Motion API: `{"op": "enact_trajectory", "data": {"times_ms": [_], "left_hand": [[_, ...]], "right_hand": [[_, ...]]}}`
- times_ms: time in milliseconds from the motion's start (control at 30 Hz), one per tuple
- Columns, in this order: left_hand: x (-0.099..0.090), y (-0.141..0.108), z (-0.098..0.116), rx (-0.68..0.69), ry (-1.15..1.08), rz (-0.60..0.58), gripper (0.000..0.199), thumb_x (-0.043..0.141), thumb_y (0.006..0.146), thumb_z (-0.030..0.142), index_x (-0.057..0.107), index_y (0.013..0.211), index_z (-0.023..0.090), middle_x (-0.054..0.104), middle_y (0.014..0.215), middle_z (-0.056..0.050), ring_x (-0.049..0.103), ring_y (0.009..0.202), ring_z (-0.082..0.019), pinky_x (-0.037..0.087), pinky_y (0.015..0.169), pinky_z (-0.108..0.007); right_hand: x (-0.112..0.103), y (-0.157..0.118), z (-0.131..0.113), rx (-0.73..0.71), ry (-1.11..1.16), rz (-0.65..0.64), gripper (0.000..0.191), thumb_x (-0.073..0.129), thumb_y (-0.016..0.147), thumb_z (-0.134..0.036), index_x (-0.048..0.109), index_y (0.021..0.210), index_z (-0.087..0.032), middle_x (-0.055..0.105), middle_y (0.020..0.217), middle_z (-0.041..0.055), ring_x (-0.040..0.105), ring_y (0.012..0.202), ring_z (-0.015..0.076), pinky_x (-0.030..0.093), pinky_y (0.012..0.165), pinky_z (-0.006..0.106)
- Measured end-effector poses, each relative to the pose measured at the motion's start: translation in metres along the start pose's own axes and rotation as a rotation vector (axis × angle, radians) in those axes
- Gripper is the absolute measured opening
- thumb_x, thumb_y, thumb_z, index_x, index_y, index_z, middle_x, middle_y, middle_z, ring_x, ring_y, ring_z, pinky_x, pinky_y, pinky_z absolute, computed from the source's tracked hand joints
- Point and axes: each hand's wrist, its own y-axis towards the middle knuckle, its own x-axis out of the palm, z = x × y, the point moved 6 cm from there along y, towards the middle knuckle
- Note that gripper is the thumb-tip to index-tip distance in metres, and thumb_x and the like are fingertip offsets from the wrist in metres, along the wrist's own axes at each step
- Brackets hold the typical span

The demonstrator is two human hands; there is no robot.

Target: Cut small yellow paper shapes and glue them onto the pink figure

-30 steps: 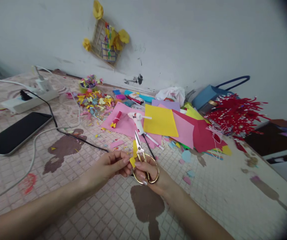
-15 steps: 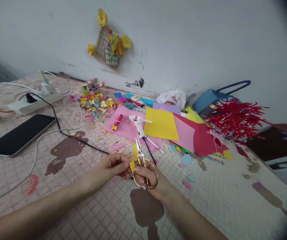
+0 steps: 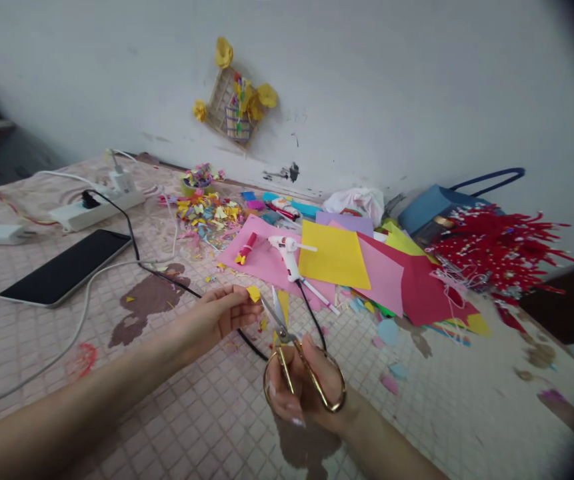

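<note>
Between thumb and fingers, my left hand (image 3: 227, 310) pinches a small piece of yellow paper (image 3: 253, 293). My right hand (image 3: 311, 383) is closed around the gold handles of a pair of scissors (image 3: 283, 333). Their blades are parted and point up toward the yellow piece, just to its right. Behind the blades a yellow paper strip (image 3: 283, 303) shows in part; I cannot tell whether it lies on the table. Beyond the hands, a white glue gun (image 3: 287, 255) rests on pink paper (image 3: 237, 243), beside a yellow sheet (image 3: 334, 257).
A black tablet (image 3: 67, 267) and a white power strip (image 3: 97, 210) lie at left, with cables crossing the table. Heaped paper scraps (image 3: 211, 213) sit at the back. To the right are red paper (image 3: 419, 287), red pipe cleaners (image 3: 501, 250) and a blue bag (image 3: 427, 207).
The scissors have opened and moved down and right, away from my left hand. My left hand has risen slightly with the small yellow piece. The view has shifted a little left.
</note>
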Motion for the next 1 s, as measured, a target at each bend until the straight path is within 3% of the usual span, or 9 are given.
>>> {"op": "enact_trajectory", "data": {"times_ms": [267, 667, 833, 1000], "left_hand": [[-0.003, 0.003, 0.002, 0.025, -0.020, -0.043, 0.005, 0.062, 0.079, 0.013, 0.060, 0.075, 0.012, 0.069, 0.077, -0.005, 0.065, 0.064, -0.010, 0.055, 0.066, -0.019], [0.007, -0.001, 0.001, 0.056, 0.076, -0.105, 0.011, 0.068, 0.076, 0.018, 0.058, 0.074, 0.012, 0.068, 0.069, -0.003, 0.063, 0.062, -0.010, 0.052, 0.062, -0.019], [0.010, -0.003, -0.002, 0.061, 0.137, -0.174, 0.013, 0.067, 0.077, 0.020, 0.056, 0.076, 0.013, 0.069, 0.069, -0.004, 0.064, 0.063, -0.011, 0.052, 0.062, -0.020], [0.011, -0.002, -0.006, 0.034, 0.080, -0.150, 0.009, 0.066, 0.078, 0.018, 0.059, 0.078, 0.013, 0.069, 0.069, -0.004, 0.065, 0.065, -0.012, 0.052, 0.064, -0.022]], "right_hand": [[-0.007, 0.000, 0.012, 0.062, 0.027, 0.016, 0.071, 0.027, 0.081, -0.072, 0.061, 0.071, -0.010, 0.043, 0.043, -0.0032, 0.037, 0.034, 0.0073, 0.030, 0.036, 0.020], [-0.002, 0.002, 0.006, 0.083, 0.059, 0.034, 0.066, 0.033, 0.080, -0.071, 0.059, 0.068, -0.012, 0.041, 0.041, -0.0048, 0.034, 0.032, 0.0066, 0.026, 0.035, 0.019], [-0.004, 0.001, 0.005, 0.079, 0.051, 0.083, 0.062, 0.037, 0.081, -0.069, 0.059, 0.068, -0.012, 0.042, 0.041, -0.0051, 0.034, 0.032, 0.0062, 0.026, 0.037, 0.020], [-0.007, 0.001, 0.005, 0.075, -0.001, 0.144, 0.064, 0.037, 0.077, -0.073, 0.058, 0.067, -0.013, 0.041, 0.041, -0.0052, 0.035, 0.033, 0.0062, 0.025, 0.037, 0.020]]}}
